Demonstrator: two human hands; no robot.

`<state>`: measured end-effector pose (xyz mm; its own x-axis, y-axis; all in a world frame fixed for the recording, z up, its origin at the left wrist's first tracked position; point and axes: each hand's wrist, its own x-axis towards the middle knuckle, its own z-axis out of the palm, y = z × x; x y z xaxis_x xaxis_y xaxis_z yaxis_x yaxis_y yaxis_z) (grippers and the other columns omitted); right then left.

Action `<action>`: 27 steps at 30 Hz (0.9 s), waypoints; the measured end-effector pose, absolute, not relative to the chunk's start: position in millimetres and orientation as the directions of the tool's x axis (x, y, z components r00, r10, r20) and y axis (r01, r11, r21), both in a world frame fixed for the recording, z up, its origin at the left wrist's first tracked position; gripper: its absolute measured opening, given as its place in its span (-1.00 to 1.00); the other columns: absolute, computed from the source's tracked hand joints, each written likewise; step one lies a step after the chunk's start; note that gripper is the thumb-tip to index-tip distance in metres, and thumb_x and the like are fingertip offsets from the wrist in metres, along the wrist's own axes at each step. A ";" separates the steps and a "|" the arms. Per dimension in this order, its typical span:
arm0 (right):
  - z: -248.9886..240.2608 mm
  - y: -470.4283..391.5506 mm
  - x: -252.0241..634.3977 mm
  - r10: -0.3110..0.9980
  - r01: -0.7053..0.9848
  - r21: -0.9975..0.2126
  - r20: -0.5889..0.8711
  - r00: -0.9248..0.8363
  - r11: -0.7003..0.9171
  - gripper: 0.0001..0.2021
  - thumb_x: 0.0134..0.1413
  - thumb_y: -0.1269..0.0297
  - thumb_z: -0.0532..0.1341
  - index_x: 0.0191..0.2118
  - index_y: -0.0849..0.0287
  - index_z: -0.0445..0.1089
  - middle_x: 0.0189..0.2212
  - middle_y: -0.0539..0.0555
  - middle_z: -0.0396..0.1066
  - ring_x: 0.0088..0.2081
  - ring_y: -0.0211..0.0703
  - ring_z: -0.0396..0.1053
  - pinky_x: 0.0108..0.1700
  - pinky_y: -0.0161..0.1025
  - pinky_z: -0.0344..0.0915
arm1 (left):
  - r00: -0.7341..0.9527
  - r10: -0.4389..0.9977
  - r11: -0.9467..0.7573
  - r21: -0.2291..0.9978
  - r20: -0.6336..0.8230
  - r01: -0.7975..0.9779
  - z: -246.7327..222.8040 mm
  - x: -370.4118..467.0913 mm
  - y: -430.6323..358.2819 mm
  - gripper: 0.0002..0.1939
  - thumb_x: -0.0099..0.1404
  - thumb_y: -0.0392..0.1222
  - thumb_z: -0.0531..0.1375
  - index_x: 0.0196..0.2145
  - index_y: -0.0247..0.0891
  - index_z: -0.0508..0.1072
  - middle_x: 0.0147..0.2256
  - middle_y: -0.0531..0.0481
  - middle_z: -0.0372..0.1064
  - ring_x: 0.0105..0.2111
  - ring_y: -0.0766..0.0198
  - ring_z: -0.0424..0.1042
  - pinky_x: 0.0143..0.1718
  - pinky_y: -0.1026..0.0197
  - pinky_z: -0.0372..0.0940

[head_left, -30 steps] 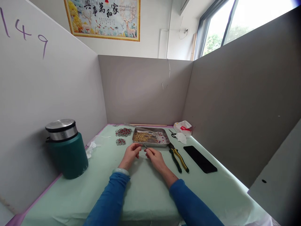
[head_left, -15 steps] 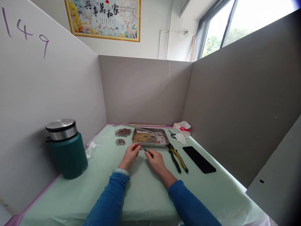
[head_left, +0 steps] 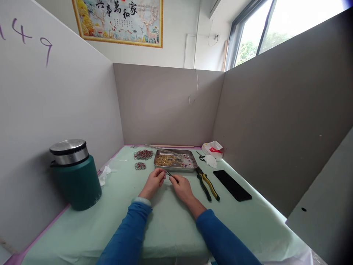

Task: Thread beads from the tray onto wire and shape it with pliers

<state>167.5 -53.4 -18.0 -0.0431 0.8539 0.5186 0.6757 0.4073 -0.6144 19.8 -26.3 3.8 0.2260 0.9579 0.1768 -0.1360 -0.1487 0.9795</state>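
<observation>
Just in front of a metal tray (head_left: 176, 170) of gold and clear-red beads, my two hands are close together above the green cloth. My right hand (head_left: 182, 187) is closed around a thin dark tool (head_left: 170, 174), whose tip points toward my left fingers. My left hand (head_left: 154, 181) is pinched at the fingertips; whatever it holds is too small to make out. Two piles of red and silver pieces lie left of the tray, a larger pile (head_left: 143, 154) behind a smaller one (head_left: 140, 166).
Pliers (head_left: 208, 184) with yellow and green handles and a black phone-like slab (head_left: 232, 185) lie on the right. Scissors (head_left: 200, 157), a tissue (head_left: 211, 161) and a tissue pack (head_left: 213, 150) are behind them. A green flask (head_left: 77, 176) stands left. Grey panels (head_left: 168, 106) enclose the table.
The whole view has shifted slightly, with the surroundings a little further left and up. Both hands keep nearly the same pose, with the thin tool still between them.
</observation>
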 end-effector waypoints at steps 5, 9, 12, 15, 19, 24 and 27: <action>-18.7 -52.7 167.0 0.853 0.670 -0.614 0.519 -0.056 0.417 -0.70 0.19 0.17 0.02 -0.45 0.16 0.39 -0.49 0.02 0.39 -0.39 -0.22 0.29 -0.36 -0.34 0.07 | 0.215 0.971 -0.080 0.990 0.103 -0.113 8.7 20.5 -29.7 -0.76 0.07 -0.06 0.18 -0.42 -0.28 0.27 -0.61 0.19 0.09 -0.71 0.53 -0.05 -0.70 0.39 -0.23; -18.0 -52.9 167.2 0.863 0.639 -0.641 0.499 -0.074 0.425 -0.69 0.19 0.17 0.02 -0.47 0.16 0.37 -0.52 0.00 0.36 -0.43 -0.24 0.27 -0.39 -0.35 0.06 | 0.216 0.974 -0.052 0.993 0.074 -0.103 10.2 19.4 -30.9 -0.77 0.06 -0.07 0.19 -0.46 -0.26 0.24 -0.63 0.21 0.04 -0.70 0.53 -0.08 -0.69 0.38 -0.26; -17.2 -53.3 167.3 0.871 0.612 -0.666 0.485 -0.078 0.426 -0.69 0.18 0.17 0.02 -0.46 0.17 0.38 -0.53 -0.01 0.36 -0.43 -0.23 0.27 -0.39 -0.35 0.06 | 0.226 0.970 -0.064 0.992 0.088 -0.113 9.1 18.6 -30.1 -0.78 0.06 -0.10 0.19 -0.46 -0.25 0.23 -0.64 0.22 -0.01 -0.70 0.52 -0.10 -0.69 0.37 -0.26; -16.3 -53.5 167.2 0.878 0.584 -0.691 0.472 -0.081 0.426 -0.69 0.18 0.16 0.02 -0.44 0.17 0.40 -0.54 -0.02 0.35 -0.44 -0.23 0.27 -0.40 -0.35 0.06 | 0.225 0.969 -0.078 0.989 0.104 -0.122 8.0 18.2 -28.3 -0.81 0.06 -0.12 0.18 -0.47 -0.25 0.24 -0.65 0.22 -0.01 -0.70 0.51 -0.10 -0.69 0.37 -0.24; -15.8 -53.6 166.9 0.879 0.563 -0.708 0.471 -0.075 0.427 -0.69 0.18 0.16 0.02 -0.42 0.17 0.42 -0.56 -0.02 0.34 -0.45 -0.24 0.26 -0.40 -0.35 0.06 | 0.241 0.963 -0.083 0.984 0.119 -0.155 8.0 17.1 -26.4 -0.88 0.05 -0.18 0.14 -0.47 -0.26 0.27 -0.68 0.22 -0.01 -0.71 0.50 -0.11 -0.69 0.37 -0.22; -16.8 -54.3 166.4 0.853 0.568 -0.677 0.513 -0.090 0.467 -0.68 0.19 0.15 0.02 -0.45 0.17 0.40 -0.53 -0.01 0.35 -0.43 -0.24 0.26 -0.38 -0.35 0.07 | 0.254 0.961 -0.054 0.978 0.106 -0.201 9.5 13.6 -27.5 -0.91 0.04 -0.21 0.14 -0.49 -0.28 0.30 -0.71 0.23 -0.05 -0.73 0.51 -0.17 -0.71 0.37 -0.29; -17.0 -55.1 165.9 0.835 0.577 -0.650 0.540 -0.108 0.495 -0.68 0.19 0.17 0.01 -0.46 0.17 0.39 -0.52 0.00 0.35 -0.43 -0.24 0.25 -0.38 -0.35 0.07 | 0.269 0.956 -0.047 0.968 0.114 -0.246 9.3 12.0 -27.3 -0.92 0.03 -0.23 0.15 -0.50 -0.28 0.30 -0.72 0.23 -0.06 -0.73 0.52 -0.18 -0.72 0.37 -0.29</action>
<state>165.9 -55.1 -17.0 -0.1077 0.8349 0.5398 0.5773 0.4946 -0.6497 12.0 -27.3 9.3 0.2687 0.9564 0.1145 -0.2462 -0.0467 0.9681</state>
